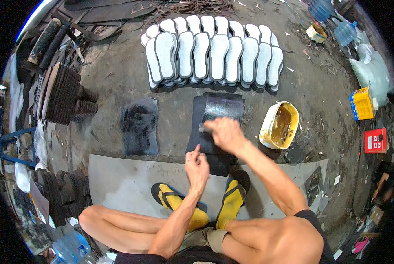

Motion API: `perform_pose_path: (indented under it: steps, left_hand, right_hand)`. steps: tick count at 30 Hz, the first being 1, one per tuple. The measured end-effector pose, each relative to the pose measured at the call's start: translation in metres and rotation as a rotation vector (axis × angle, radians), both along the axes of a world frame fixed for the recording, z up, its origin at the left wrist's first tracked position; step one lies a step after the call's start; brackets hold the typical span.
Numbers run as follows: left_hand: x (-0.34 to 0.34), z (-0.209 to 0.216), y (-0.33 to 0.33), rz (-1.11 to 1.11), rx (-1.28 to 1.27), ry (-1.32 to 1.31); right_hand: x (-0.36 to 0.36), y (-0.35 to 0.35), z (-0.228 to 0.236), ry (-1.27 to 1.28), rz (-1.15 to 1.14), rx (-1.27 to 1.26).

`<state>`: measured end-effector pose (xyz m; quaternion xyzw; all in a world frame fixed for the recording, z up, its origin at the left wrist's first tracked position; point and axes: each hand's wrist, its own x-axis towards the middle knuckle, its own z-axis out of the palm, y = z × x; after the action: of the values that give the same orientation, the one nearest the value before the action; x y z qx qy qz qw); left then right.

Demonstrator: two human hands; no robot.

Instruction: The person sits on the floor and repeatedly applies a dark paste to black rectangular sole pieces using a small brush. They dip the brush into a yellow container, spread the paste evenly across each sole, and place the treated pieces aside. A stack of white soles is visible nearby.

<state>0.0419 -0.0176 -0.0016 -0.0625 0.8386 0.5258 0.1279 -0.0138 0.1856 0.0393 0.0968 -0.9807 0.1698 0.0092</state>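
A black rubber sheet lies on the floor in front of me, with a shiny, wet-looking black piece on top of it. My right hand is closed over this piece, around a small brush-like tool whose light end shows past the fingers; most of it is hidden. At the lower left edge of the sheet is my left hand, its index finger stretched forward and the other fingers curled in against the rubber. Right of the sheets stands a yellow-white tub containing brownish glue-like liquid.
Another black sheet lies to the left. Beyond are rows of white-topped, dark-edged sandal soles. Dark sole stacks stand at left. A grey mat spreads under my feet in flip-flops. A yellow can and red box sit at right.
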Motion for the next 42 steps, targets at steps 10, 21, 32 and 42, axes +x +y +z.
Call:
perform_pose_path:
  steps: [10,21,32,42]
  left_hand:
    - [-0.038,-0.01,0.008,-0.064,-0.156,0.277]
    - [-0.096,0.003,-0.043,0.033,0.366,0.268]
    - [-0.156,-0.034,-0.195,0.44,-0.72,0.496]
    - [-0.023,0.005,0.004,-0.127,-0.353,0.24]
  right_hand:
    - [0.098,0.009,0.075,0.051,-0.586,-0.614]
    - [0.074,0.037,0.103,0.238,-0.737,-0.675]
    - [0.07,0.031,0.064,0.196,-0.78,-0.693]
    - [0.047,0.015,-0.007,0.005,-0.938,-0.4]
